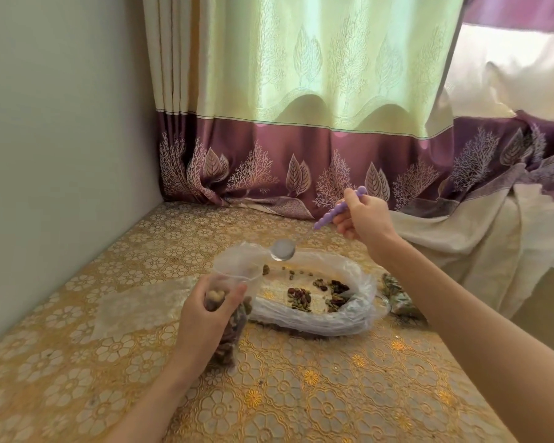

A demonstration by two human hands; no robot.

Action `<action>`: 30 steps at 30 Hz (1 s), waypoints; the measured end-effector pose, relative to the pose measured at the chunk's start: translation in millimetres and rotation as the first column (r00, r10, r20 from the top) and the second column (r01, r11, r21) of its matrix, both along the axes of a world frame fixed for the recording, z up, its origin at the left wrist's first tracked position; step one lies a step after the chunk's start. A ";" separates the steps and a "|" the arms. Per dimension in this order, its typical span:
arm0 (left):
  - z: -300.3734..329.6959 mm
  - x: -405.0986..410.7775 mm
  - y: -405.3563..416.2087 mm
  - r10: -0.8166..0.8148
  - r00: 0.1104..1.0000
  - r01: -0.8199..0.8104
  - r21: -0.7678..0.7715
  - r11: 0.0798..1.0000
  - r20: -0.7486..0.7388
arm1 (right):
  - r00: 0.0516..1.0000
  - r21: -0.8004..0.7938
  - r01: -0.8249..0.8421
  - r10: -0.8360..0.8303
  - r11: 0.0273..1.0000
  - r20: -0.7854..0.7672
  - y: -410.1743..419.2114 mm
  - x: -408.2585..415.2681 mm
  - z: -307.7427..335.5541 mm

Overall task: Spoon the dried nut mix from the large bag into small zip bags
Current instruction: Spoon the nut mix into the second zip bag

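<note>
Gripping a small zip bag upright, the left hand has its fingers and thumb curled round the clear, soft plastic just below the open mouth; the bag's lower half is packed with brown and pale nuts, partly hidden behind the palm. The right hand pinches the purple, beaded handle of a spoon, fingers closed on it; the round metal bowl hangs over the zip bag's mouth and looks blurred, so whether it carries any mix cannot be told. Just right of the zip bag lies the large bag, crinkled clear plastic with its rim rolled down into a shallow oval, holding only scattered clumps of nut mix, green, red and dark pieces. Beyond the large bag's right edge a filled packet is half hidden by the right forearm. All rest on a gold, flower-embossed surface. Behind the large bag hangs a curtain, pale green with a purple leaf-patterned hem.
</note>
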State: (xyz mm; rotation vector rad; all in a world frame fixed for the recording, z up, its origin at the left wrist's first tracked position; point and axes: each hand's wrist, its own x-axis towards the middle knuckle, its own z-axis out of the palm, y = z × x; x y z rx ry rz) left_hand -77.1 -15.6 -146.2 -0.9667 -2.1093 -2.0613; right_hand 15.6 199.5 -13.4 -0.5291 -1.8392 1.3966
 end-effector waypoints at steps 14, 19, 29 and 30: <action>1.0 2.0 0.1 0.021 1.000 -0.021 0.027 0.999 0.007 | 0.926 0.146 0.093 -0.140 0.985 0.352 61.9 17.5 -48.3; 1.7 2.6 0.0 0.013 1.000 -0.013 0.009 1.000 0.025 | 0.911 0.072 0.059 -0.083 0.996 0.404 63.6 20.4 -53.1; -1.4 0.4 1.1 0.033 0.999 -0.033 0.001 0.999 0.030 | 0.911 0.096 0.068 -0.101 0.993 0.401 44.1 20.1 -59.0; -1.9 0.0 1.3 0.034 0.999 -0.034 -0.003 0.999 0.029 | 0.910 0.075 0.080 -0.103 0.994 0.400 41.9 21.5 -60.9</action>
